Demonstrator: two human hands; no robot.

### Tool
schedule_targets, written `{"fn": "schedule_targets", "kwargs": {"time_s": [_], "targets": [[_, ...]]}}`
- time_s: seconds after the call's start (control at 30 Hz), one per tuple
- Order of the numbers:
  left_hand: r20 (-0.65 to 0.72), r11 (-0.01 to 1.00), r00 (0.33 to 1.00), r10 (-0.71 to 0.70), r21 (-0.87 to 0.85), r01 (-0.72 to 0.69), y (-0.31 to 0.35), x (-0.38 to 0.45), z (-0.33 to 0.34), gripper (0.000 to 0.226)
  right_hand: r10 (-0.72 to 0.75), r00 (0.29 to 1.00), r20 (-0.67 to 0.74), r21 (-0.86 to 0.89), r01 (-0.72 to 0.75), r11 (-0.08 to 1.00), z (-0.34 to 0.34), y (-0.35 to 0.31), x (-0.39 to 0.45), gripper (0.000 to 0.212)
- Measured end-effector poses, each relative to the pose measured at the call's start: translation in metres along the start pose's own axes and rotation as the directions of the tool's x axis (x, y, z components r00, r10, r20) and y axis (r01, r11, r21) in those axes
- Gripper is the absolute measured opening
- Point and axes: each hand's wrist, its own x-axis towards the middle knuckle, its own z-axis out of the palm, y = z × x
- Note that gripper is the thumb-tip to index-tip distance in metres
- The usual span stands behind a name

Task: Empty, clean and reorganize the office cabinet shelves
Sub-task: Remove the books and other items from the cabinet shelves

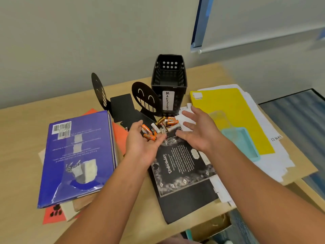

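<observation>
- Both forearms reach forward from the lower edge of the view over a light wooden table (22, 124), the hands side by side and apart.
- The left hand (143, 141) lies palm up, fingers loosely spread, with a few orange batteries (149, 133) resting on its palm and fingers; nothing is gripped.
- The right hand (198, 131) is held open, fingers straight and fanned, palm turned toward the left hand; whether it touches anything below I cannot tell.
- Between the two hands, at 12 o'clock from the left palm, a loose heap of more batteries (167, 125), orange, gold and white, lies on the table's clutter.
- At 12 o'clock from that heap stands a black perforated bin (168, 80) labelled "MAGAZINE", upright; what shows of its inside holds nothing.
- At 10 o'clock from the heap stand two black smiley-face bookends (146, 99), upright.
- A black booklet (182, 169) titled "Unbirthday" lies flat under the wrists, at 6 o'clock from the heap.
- At 8 o'clock lies a blue book (77, 155), back cover up, on orange paper (52, 213).
- At 3 o'clock a yellow folder (233, 113) rests on white papers (274, 155), with a teal phone case (242, 143) on top of it.
</observation>
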Motion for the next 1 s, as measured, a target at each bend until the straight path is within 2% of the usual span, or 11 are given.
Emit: {"fn": "schedule_targets", "kwargs": {"time_s": [0.07, 0.17, 0.3, 0.43, 0.53, 0.73, 0.83, 0.9, 1.0], "targets": [[0.006, 1.000, 1.000, 0.006, 0.020, -0.006, 0.001, -0.007, 0.000, 0.020, 0.002, 1.000, 0.008, -0.028, -0.002, 1.000, -0.003, 0.000, -0.006, 0.029], [0.046, 0.997, 0.998, 0.040, 0.061, -0.042, 0.000, -0.021, -0.001, 0.026, -0.028, 0.998, 0.063, -0.068, 0.032, 0.997, -0.014, 0.001, -0.021, 0.033], [0.185, 0.972, 0.979, 0.081, 0.203, -0.119, -0.014, -0.048, -0.012, 0.029, -0.060, 0.980, 0.190, -0.055, 0.072, 0.996, -0.045, 0.004, -0.057, 0.034], [0.378, 0.848, 0.924, 0.055, 0.471, -0.243, -0.050, -0.091, -0.031, 0.034, -0.056, 0.959, 0.279, -0.123, 0.094, 0.988, -0.104, 0.012, -0.101, 0.031], [0.396, 0.743, 0.918, 0.017, 0.609, -0.277, -0.097, -0.122, -0.047, 0.030, -0.056, 0.956, 0.289, -0.166, 0.108, 0.980, -0.168, 0.021, -0.130, 0.032], [0.300, 0.620, 0.951, -0.074, 0.761, -0.192, -0.240, -0.161, -0.094, 0.027, -0.049, 0.972, 0.230, -0.039, 0.059, 0.997, -0.328, 0.063, -0.168, 0.033], [0.133, 0.553, 0.975, -0.178, 0.833, -0.012, -0.312, -0.165, -0.130, 0.024, 0.027, 0.997, 0.078, 0.114, -0.036, 0.993, -0.400, 0.107, -0.176, 0.034], [0.003, 0.487, 0.967, -0.255, 0.864, 0.126, -0.356, -0.165, -0.156, 0.022, 0.105, 0.994, -0.018, 0.211, -0.099, 0.972, -0.443, 0.142, -0.180, 0.030], [-0.122, 0.379, 0.943, -0.310, 0.894, 0.240, -0.407, -0.157, -0.191, 0.022, 0.219, 0.970, -0.105, 0.278, -0.183, 0.943, -0.492, 0.191, -0.181, 0.027]]}}
